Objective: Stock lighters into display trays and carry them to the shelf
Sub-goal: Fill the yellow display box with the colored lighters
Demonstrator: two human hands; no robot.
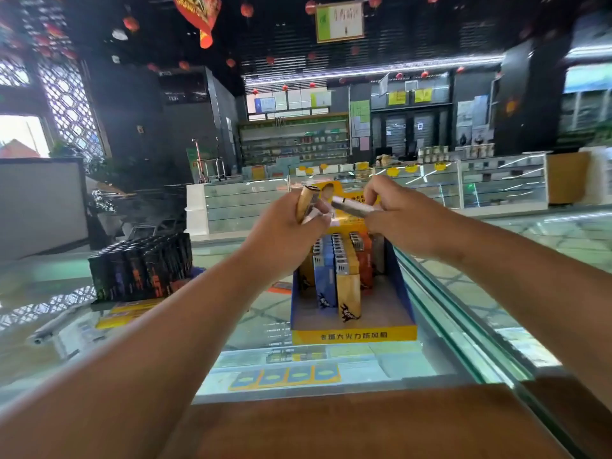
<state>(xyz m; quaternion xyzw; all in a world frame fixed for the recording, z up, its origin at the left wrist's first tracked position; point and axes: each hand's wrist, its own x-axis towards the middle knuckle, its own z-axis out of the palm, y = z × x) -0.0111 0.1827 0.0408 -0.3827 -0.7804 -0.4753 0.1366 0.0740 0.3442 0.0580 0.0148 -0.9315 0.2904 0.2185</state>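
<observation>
Wood counter [331, 425] below; left grip [284, 226] clasps gold lighter [306, 203] near-upright; right grip [397, 220] pinches silver lighter [351, 207] crosswise.

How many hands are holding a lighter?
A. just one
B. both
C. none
B: the left hand grips a gold lighter and the right hand pinches a silver lighter, both above the tray.
</observation>
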